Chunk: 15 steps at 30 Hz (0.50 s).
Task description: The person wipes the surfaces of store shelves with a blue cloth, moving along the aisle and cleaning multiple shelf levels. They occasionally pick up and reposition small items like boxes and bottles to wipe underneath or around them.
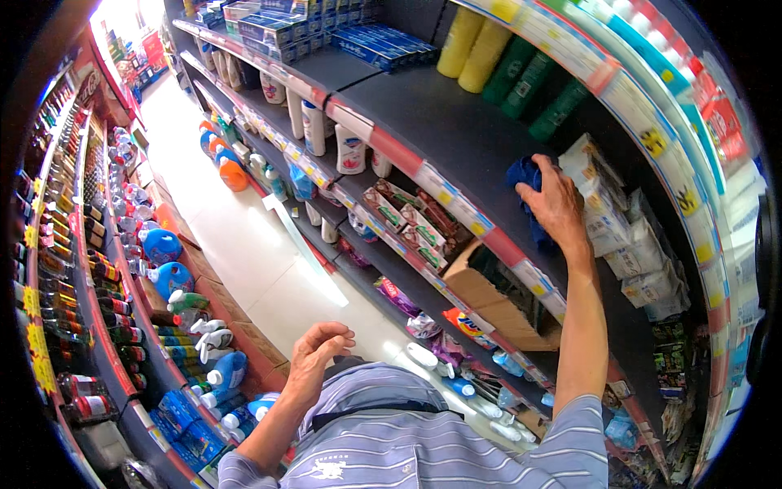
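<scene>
My right hand [555, 204] reaches onto the dark upper shelf board [423, 122] and presses a crumpled blue cloth [523, 173] against it, fingers closed over it. Just right of that hand stand stacked white plastic-wrapped packs [607, 220]. Behind it, at the back of the shelf, are green cylinders [521, 77] and yellow cylinders [464, 49]. My left hand [316, 354] hangs in front of my body over the aisle. Its fingers are loosely bent with nothing in them, and it touches no shelf.
Blue boxes [379, 45] are stacked farther along the same shelf. Below are white bottles [350, 151], small cartons [415, 224] and an open cardboard box [497, 297]. A shelf edge with price labels [456, 204] runs under my right arm. Bottle-filled shelves [90, 285] line the left of the tiled aisle [236, 236].
</scene>
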Motion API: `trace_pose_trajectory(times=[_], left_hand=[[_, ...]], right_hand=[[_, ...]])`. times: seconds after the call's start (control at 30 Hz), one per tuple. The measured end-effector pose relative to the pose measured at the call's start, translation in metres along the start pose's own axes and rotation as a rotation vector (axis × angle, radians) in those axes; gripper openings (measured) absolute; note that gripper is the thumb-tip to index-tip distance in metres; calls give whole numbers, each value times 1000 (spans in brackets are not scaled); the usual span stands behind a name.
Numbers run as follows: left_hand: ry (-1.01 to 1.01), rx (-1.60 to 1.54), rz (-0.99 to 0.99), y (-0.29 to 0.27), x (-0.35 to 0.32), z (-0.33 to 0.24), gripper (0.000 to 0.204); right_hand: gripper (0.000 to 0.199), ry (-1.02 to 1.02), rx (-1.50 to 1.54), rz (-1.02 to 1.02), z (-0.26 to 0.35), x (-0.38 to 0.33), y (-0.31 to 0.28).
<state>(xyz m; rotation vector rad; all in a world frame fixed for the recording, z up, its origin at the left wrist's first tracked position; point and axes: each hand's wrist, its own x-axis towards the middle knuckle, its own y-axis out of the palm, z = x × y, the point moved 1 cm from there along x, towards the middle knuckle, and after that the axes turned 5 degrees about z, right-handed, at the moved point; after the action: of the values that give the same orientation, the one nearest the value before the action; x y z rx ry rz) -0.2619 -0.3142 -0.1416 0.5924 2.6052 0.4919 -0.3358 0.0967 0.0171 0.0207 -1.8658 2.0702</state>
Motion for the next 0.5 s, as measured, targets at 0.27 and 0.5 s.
trace_pose_trajectory(times=[0.27,0.5], left_hand=[[17,-65,-88,-72,14,-27,21],[40,-76,-105,-95,46,-44,21]], right_hand=[[57,101,-55,23,33,98,31],[53,-104,-8,15,60,173,63]])
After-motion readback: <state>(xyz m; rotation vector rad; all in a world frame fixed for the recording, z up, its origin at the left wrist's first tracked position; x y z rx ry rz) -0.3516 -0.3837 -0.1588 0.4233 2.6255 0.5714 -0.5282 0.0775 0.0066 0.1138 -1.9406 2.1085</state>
